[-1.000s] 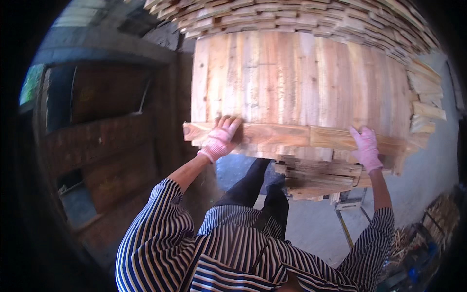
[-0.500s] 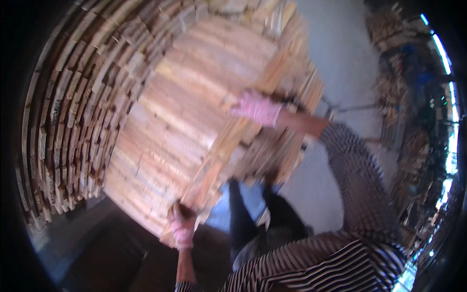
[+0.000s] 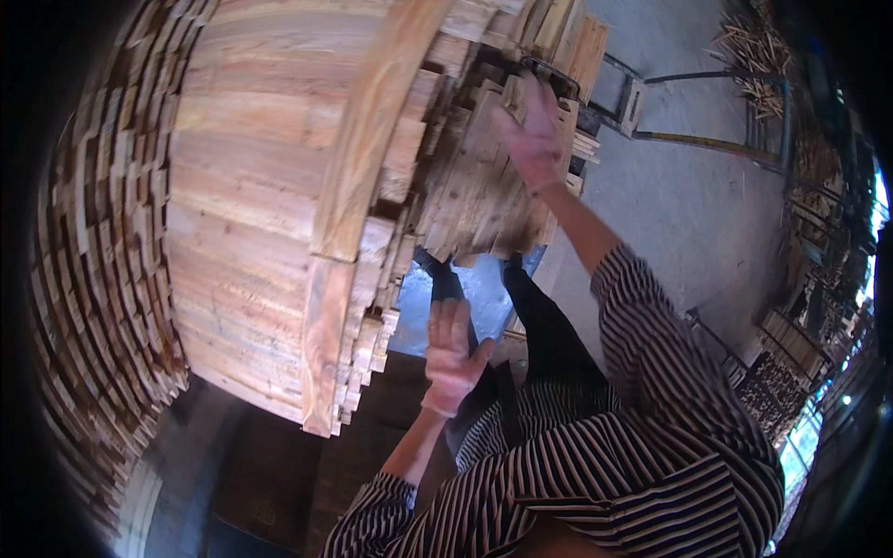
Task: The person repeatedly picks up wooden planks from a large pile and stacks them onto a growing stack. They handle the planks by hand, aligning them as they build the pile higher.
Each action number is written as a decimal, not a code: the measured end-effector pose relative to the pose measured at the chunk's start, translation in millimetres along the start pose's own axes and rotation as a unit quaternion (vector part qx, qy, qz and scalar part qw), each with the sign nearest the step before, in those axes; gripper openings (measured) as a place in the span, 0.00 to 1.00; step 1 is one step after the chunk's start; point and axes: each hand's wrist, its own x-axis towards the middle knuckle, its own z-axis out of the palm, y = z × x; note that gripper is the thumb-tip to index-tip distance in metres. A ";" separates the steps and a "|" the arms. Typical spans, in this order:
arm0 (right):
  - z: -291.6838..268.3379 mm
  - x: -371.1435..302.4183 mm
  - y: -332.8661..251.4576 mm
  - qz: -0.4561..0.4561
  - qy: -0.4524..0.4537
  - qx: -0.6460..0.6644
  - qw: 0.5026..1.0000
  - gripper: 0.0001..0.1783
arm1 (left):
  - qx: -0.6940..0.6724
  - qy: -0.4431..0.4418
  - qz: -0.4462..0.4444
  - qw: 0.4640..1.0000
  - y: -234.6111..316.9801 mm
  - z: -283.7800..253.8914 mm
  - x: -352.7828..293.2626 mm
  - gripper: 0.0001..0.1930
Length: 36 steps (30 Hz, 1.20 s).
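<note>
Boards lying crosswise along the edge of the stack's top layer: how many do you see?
2, end to end. The upper board reaches the picture's top edge; the lower board ends at the bottom corner of the top layer. More may lie beyond the picture.

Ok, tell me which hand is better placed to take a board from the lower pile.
Right, probably: the right hand reaches over the lower pile, open, though blur hides any contact. The left hand is open but farther from it.
</note>
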 end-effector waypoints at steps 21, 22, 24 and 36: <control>115.5 -115.9 314.2 0.453 -0.205 -0.072 0.865 0.67 | 0.180 0.027 -0.070 0.981 -190.3 259.7 254.9 0.42; 100.5 -121.7 331.3 0.471 -0.211 -0.032 0.856 0.58 | -0.087 -0.003 -0.015 0.996 -172.7 265.1 262.5 0.35; 89.1 -119.6 309.2 0.477 -0.272 0.062 0.834 0.40 | 0.274 0.060 0.038 0.959 -217.5 292.0 235.5 0.45; -52.2 -108.0 294.3 0.255 -0.113 0.524 0.804 0.20 | -0.167 -0.192 -0.124 0.959 -155.6 270.0 270.1 0.22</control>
